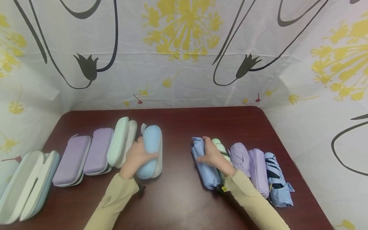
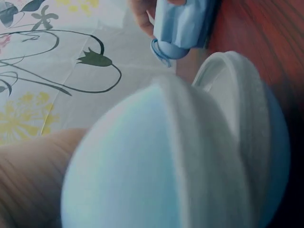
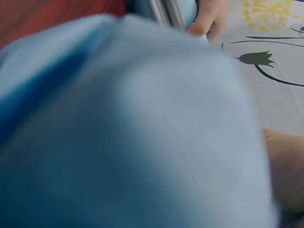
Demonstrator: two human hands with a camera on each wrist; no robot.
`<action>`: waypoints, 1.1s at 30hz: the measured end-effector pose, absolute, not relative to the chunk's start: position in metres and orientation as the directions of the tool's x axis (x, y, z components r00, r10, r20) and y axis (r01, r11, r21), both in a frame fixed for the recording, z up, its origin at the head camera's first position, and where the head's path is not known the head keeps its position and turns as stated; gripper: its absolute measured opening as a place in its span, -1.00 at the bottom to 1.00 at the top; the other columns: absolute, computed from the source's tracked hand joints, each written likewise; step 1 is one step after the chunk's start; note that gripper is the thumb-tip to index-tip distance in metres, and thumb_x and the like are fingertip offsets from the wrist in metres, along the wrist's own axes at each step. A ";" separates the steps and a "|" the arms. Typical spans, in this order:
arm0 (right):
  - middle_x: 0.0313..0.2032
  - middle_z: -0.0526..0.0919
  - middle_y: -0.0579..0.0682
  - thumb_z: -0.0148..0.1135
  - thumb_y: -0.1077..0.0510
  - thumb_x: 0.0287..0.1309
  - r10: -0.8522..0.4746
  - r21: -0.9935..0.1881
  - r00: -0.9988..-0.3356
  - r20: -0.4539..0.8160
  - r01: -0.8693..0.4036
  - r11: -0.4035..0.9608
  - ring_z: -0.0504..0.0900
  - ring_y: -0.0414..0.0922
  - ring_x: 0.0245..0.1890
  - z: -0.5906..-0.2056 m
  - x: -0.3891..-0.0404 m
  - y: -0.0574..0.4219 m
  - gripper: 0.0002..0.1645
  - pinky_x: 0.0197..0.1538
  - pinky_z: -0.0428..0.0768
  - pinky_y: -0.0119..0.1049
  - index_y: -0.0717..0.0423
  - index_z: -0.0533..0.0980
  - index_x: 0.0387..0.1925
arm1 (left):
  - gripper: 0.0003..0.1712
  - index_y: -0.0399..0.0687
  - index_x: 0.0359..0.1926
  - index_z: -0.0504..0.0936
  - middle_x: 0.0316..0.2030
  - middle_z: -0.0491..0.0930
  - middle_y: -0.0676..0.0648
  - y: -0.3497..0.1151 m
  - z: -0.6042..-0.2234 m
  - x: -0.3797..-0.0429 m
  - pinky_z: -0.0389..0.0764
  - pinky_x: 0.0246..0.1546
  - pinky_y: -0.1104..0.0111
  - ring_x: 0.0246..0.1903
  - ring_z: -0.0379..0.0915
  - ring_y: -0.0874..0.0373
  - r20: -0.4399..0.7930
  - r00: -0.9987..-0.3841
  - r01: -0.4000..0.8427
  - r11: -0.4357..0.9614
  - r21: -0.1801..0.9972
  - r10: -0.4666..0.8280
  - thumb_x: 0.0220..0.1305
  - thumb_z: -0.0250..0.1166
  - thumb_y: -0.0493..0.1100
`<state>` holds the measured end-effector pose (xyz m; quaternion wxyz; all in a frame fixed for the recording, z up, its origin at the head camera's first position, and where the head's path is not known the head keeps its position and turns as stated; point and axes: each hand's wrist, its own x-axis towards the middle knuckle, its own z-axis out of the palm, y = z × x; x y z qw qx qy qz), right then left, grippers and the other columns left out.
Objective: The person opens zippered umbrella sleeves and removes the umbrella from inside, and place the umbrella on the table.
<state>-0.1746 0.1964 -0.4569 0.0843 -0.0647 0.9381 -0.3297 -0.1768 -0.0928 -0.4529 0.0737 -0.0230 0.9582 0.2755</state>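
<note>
My left hand (image 1: pixel 137 158) grips a light blue zip case (image 1: pixel 152 139) by its sides, thumb laid across the top. In the left wrist view the rounded end of this case (image 2: pixel 123 166) shows its pale rim parted from the other half. My right hand (image 1: pixel 215 155) holds a folded blue umbrella (image 1: pixel 209 177), with thumb and fingers on either side of it. The same umbrella (image 3: pixel 180 123) fills most of the right wrist view, blurred. Close on its right lies a green folded umbrella (image 1: pixel 220 148), partly hidden by the right hand.
Left of the left hand stand a mint case (image 1: pixel 118 140), two purple cases (image 1: pixel 73 159) (image 1: pixel 99 150) and an opened pale case (image 1: pixel 21 191). Right of the right hand lie two purple umbrellas (image 1: pixel 240 158) (image 1: pixel 258 171) and a blue striped one (image 1: pixel 277 179). Patterned sheeting (image 1: pixel 184 80) borders the dark red table (image 1: pixel 178 204).
</note>
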 end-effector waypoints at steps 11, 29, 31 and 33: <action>0.02 0.35 0.42 0.41 0.22 -0.35 -0.209 -0.545 -0.974 -0.086 -0.129 0.829 0.46 0.13 -0.14 -0.461 -0.167 0.195 0.06 -0.05 0.48 -0.04 0.45 0.11 0.23 | -0.01 -0.45 0.08 0.28 -0.21 0.43 -0.35 -0.091 -0.453 -0.171 0.50 -0.34 -0.03 -0.25 0.46 -0.20 -0.111 -0.993 -0.088 0.910 0.406 -0.047 -0.24 0.44 0.14; 0.30 0.19 0.31 0.29 0.16 0.09 -0.328 -0.457 -0.892 0.312 -0.444 0.771 0.22 0.24 0.26 -0.400 -0.150 0.173 -0.20 0.16 0.30 0.14 0.29 0.18 0.32 | -0.33 -0.43 0.27 0.24 0.32 0.11 -0.40 -0.068 -0.413 -0.146 0.02 0.29 -0.02 0.34 -0.05 -0.25 0.421 -0.877 0.395 0.844 0.362 0.230 0.24 0.17 -0.15; 0.36 0.11 0.26 0.26 0.08 0.14 -0.296 -0.426 -0.900 0.320 -0.416 0.803 0.13 0.21 0.32 -0.394 -0.147 0.163 -0.18 0.17 0.21 0.25 0.19 0.15 0.36 | -0.26 -0.33 0.35 0.16 0.38 -0.02 -0.37 -0.059 -0.406 -0.145 -0.08 0.30 -0.07 0.38 -0.20 -0.23 0.395 -0.882 0.394 0.865 0.313 0.259 0.27 0.14 -0.03; 0.40 0.02 0.21 0.19 -0.01 0.20 -0.261 -0.397 -0.918 0.297 -0.368 0.841 0.02 0.18 0.37 -0.393 -0.144 0.154 -0.18 0.16 0.09 0.38 0.09 0.10 0.40 | -0.16 -0.20 0.41 0.08 0.41 -0.13 -0.33 -0.052 -0.403 -0.144 -0.15 0.29 -0.13 0.39 -0.31 -0.21 0.368 -0.886 0.396 0.875 0.277 0.284 0.25 0.12 0.10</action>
